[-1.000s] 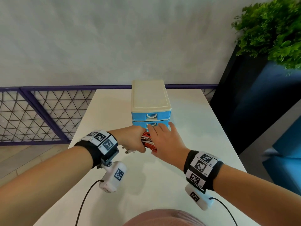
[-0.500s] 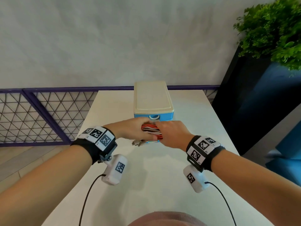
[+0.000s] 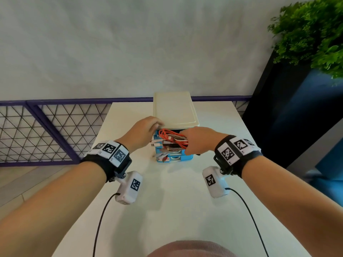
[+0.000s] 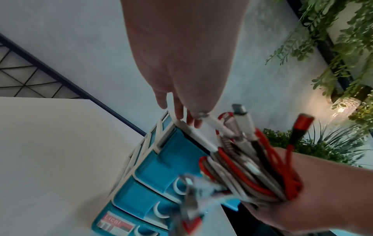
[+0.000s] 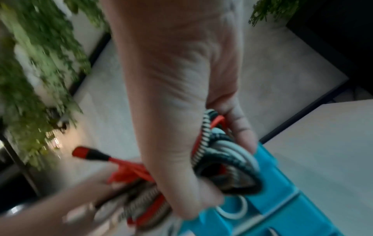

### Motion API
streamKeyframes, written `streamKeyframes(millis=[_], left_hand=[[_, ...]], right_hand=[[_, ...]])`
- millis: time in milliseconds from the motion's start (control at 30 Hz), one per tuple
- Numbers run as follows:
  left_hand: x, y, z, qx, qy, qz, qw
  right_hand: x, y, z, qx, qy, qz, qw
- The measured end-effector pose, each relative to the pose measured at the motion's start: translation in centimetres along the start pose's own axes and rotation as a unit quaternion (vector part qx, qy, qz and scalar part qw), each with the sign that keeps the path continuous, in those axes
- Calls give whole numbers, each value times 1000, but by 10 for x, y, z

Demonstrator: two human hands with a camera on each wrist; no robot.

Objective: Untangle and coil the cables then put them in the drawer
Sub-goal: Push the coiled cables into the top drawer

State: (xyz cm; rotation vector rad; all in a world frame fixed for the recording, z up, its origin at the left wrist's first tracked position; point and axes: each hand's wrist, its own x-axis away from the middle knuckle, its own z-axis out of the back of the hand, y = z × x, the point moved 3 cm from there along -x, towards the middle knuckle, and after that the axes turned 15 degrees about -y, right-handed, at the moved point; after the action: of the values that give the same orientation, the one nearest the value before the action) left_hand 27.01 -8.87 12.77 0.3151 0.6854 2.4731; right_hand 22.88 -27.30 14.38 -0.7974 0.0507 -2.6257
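The right hand (image 3: 198,140) grips the coiled cables (image 3: 171,140) at the open top drawer (image 4: 171,153); the left hand (image 3: 143,132), fingers loose, steadies the cabinet (image 3: 174,110). Next: tuck them in.

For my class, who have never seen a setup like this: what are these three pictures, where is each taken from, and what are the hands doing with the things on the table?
No machine here: a person works with bare hands and wears cameras. The big picture comes from a camera on the head, looking down at both arms. The other two come from the small white cameras strapped under each wrist, looking along the hand.

On the white table stands a small drawer unit with a cream top and blue drawers. The right hand grips a bundle of coiled cables, red, white and striped, right in front of the drawers. The left hand holds nothing; its fingers reach to the top front edge of the unit, seen best in the left wrist view.
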Motion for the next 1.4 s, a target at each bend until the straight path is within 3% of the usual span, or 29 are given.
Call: streamKeyframes(millis=[167, 367, 467, 533, 600, 667, 767, 900, 1000, 1200, 1400], left_hand=[[-9, -3, 0, -55, -2, -23, 998], [-18, -2, -7, -115, -100, 16, 988], [-12, 0, -9, -150, -186, 62, 969], [-6, 7, -13, -169, -239, 89, 952], [-1, 13, -16, -169, -258, 99, 946], [0, 16, -16, -167, -240, 91, 952], [3, 17, -16, -153, -207, 75, 963], [6, 16, -19, -139, -193, 81, 968], [5, 15, -20, -142, -190, 92, 967], [7, 16, -19, -140, -193, 95, 966], [10, 23, -19, -140, -197, 96, 966]], right_hand=[[17, -1, 6, -71, -96, 34, 992], [38, 19, 29, -217, -79, -18, 973], [41, 26, 32, -273, -34, -66, 959], [40, 25, 33, -217, 0, -106, 971], [41, 14, 29, -61, 14, -158, 985], [42, -4, 25, 101, 19, -195, 975], [33, -24, 19, 232, 24, -192, 953], [15, -25, 12, 246, -33, -188, 950], [12, -34, 11, 247, -116, -238, 932], [5, -70, -5, 273, -93, -251, 924], [-7, -70, -12, 237, -95, -279, 926]])
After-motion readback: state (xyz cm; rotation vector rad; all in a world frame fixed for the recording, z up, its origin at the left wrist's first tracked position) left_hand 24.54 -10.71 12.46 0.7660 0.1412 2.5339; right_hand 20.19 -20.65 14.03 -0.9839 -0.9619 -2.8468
